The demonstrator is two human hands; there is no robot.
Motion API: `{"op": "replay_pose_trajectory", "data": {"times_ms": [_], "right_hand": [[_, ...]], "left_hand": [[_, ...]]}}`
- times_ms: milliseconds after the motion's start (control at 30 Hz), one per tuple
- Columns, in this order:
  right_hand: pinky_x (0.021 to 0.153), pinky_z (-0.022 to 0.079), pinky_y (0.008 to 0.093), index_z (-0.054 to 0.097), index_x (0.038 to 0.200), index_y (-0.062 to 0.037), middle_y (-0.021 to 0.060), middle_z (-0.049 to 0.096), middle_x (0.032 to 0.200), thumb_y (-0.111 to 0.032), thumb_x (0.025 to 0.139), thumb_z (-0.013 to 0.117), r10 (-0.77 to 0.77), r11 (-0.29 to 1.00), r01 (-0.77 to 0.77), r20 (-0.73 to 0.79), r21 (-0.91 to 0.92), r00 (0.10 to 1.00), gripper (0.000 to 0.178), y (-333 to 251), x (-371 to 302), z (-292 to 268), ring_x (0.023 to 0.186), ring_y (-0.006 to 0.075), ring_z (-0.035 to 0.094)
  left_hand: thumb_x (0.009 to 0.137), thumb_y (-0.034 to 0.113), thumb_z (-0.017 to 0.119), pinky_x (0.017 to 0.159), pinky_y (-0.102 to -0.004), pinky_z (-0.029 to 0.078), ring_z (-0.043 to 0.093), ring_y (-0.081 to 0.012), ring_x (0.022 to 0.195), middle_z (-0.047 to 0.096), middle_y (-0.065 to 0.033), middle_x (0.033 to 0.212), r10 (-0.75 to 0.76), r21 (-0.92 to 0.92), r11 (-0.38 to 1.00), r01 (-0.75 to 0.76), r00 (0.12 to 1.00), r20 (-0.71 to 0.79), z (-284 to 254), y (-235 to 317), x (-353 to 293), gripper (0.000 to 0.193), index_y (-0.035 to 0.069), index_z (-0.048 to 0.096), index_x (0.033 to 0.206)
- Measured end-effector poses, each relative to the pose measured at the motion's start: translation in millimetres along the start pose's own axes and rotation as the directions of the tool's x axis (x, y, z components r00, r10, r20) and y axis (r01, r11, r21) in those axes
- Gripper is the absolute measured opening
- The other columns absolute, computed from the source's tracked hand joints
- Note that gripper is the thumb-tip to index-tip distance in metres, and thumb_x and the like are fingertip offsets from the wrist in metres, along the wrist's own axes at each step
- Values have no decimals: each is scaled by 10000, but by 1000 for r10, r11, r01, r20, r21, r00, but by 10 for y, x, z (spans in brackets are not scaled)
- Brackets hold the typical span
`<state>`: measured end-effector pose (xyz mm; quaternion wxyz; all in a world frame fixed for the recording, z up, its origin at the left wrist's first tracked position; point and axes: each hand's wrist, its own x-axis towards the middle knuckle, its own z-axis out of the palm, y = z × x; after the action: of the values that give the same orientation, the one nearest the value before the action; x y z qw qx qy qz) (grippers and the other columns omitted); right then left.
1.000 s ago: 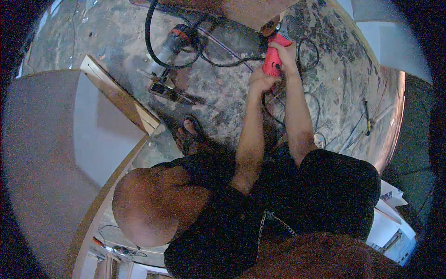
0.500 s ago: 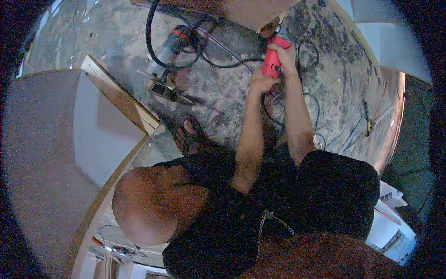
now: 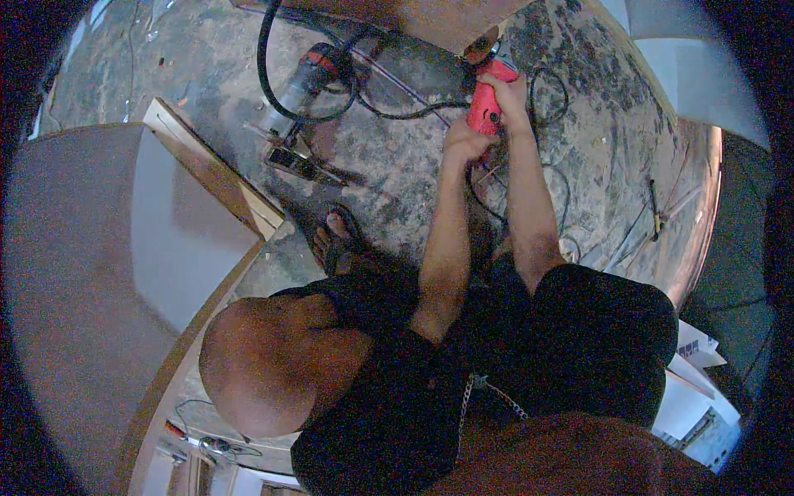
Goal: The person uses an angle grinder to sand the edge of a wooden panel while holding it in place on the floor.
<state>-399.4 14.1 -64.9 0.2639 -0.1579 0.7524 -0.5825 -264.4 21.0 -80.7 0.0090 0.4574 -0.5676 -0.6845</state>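
Observation:
My two hands are closed around a red angle grinder (image 3: 485,109) held out at arm's length. My right hand (image 3: 510,93) wraps the front of its body near the head. My left hand (image 3: 470,145) grips the rear end. The grinder's disc (image 3: 482,46) is at the near edge of a brown board (image 3: 430,18); whether they touch I cannot tell. A black cord trails from around the grinder across the floor.
A grey-and-black power tool with a metal base (image 3: 299,97) lies on the dusty floor (image 3: 389,182), ringed by a thick black hose (image 3: 265,70). Large panels (image 3: 74,273) stand at the left, with a wooden strip (image 3: 211,169). My sandalled foot (image 3: 337,240) is nearby.
The grinder's head has tipped up slightly at the board's edge, and more of its disc and guard shows. Both hands keep their hold, and the rest is unchanged.

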Motion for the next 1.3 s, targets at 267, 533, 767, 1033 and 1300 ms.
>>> {"op": "replay_pose_trajectory", "data": {"times_ms": [267,533,767,1033,1300], "right_hand": [[690,526,342,443,1079,22,127,607,963,-68,567,800,-64,998,59,-142,-36,988,630,-32,136,-407,805,219,615],[621,529,338,434,1047,10,116,600,917,-35,585,781,37,996,-30,-76,86,996,579,-358,-132,-330,722,206,614],[614,525,338,444,1041,-4,103,592,914,-53,579,792,-90,992,79,-121,-95,989,580,-157,6,-211,753,201,605],[669,530,345,444,1076,-7,100,596,944,-73,523,816,-12,999,11,-18,-36,1000,670,45,65,-26,779,223,608],[663,529,347,438,1089,-17,104,596,947,-72,515,821,-18,999,19,21,-29,1000,693,58,106,-107,778,225,610]], "left_hand": [[502,309,826,810,-383,493,622,-309,906,648,-137,998,292,91,954,-285,953,-84,214,140,-26,668,67,585,1077],[507,278,835,789,-369,500,633,-278,887,658,-133,952,263,85,962,-257,963,-63,201,298,-154,638,64,593,1058],[482,302,805,813,-393,485,615,-326,904,642,-154,972,228,-30,972,-231,969,-91,277,-29,84,685,62,547,1069],[501,239,827,721,-353,499,627,-217,817,650,-92,930,229,-47,970,-239,961,-157,118,-109,28,656,41,556,1064],[502,290,825,742,-367,502,631,-248,825,651,-103,941,231,-18,972,-236,962,-145,145,-38,-35,668,41,555,1061]]}}
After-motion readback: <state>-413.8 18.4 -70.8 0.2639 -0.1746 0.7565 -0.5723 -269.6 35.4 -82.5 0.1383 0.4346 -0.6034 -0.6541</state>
